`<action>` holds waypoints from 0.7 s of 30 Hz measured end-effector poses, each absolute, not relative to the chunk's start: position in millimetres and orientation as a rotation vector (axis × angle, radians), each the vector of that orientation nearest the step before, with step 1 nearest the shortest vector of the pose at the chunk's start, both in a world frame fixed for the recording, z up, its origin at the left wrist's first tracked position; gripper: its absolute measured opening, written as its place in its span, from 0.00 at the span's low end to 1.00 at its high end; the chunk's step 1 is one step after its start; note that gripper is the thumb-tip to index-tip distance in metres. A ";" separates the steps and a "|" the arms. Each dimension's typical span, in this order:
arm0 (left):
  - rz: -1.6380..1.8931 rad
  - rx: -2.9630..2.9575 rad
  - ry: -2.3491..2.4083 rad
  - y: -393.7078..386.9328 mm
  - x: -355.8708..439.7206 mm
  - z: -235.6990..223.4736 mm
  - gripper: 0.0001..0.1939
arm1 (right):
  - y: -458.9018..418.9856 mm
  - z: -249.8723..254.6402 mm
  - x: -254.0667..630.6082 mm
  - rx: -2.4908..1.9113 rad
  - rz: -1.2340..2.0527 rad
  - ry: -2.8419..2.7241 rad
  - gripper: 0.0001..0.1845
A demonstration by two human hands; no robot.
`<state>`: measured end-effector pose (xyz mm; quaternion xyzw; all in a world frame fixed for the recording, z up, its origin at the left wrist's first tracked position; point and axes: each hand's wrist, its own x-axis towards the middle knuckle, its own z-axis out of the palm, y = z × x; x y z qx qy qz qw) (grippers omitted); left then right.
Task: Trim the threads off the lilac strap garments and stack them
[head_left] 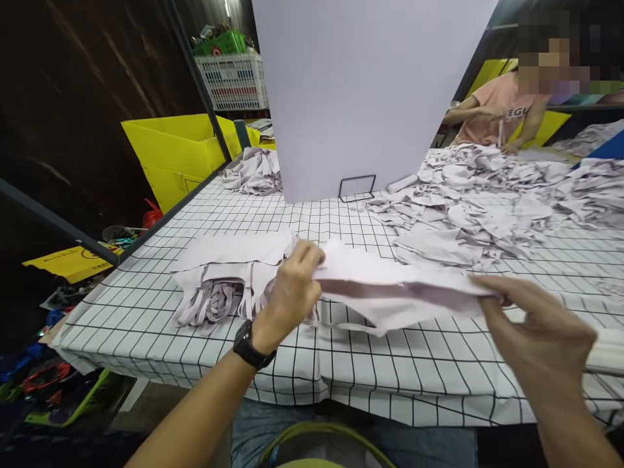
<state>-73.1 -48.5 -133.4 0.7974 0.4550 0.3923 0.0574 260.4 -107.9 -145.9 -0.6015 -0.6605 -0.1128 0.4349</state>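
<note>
A pale pink strappy garment (390,299), bra-like in shape, is stretched sideways just above the checked tablecloth (283,383). My left hand (297,279), with a black watch at the wrist, pinches its left end. Thumb and fingers of my right hand (541,331) close on the other end, slightly blurred. The fabric sags between both hands, its lower edge folded open. Just left of my left hand lie similar garments (234,250), laid flat with their straps (214,302) bunched toward me. My left fingertips hide part of the fabric there.
A big white board (370,91) stands across the table beside a wire stand (357,188). Loose garments (468,208) heap at the right; a smaller heap (256,171) sits behind left. A co-worker (511,107) is at the far right. Yellow bins (170,149) flank the left edge.
</note>
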 end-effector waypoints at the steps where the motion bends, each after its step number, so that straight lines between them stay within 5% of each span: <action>1: 1.016 2.477 1.316 -58.8 -75.9 -141.9 0.19 | -118.7 -162.2 262.8 -1.505 -0.204 -1.704 0.12; 4: 0.439 2.537 1.159 -89.4 -88.1 -161.8 0.06 | -150.5 -200.2 268.9 -1.584 0.249 -1.945 0.13; 6: 0.289 2.452 1.119 -100.2 -95.1 -166.5 0.07 | -159.9 -209.4 272.9 -1.665 0.427 -1.942 0.18; 12: 0.528 2.290 1.368 -61.4 -73.2 -164.0 0.06 | -104.8 -197.9 271.2 -1.921 0.361 -1.592 0.22; 18: 0.241 2.258 1.377 4.3 -19.7 -171.8 0.01 | -49.0 -198.9 248.3 -1.699 0.510 -2.007 0.27; 21: 0.173 2.213 1.286 17.9 -7.3 -174.4 0.08 | -46.6 -195.0 243.0 -1.609 0.570 -2.167 0.29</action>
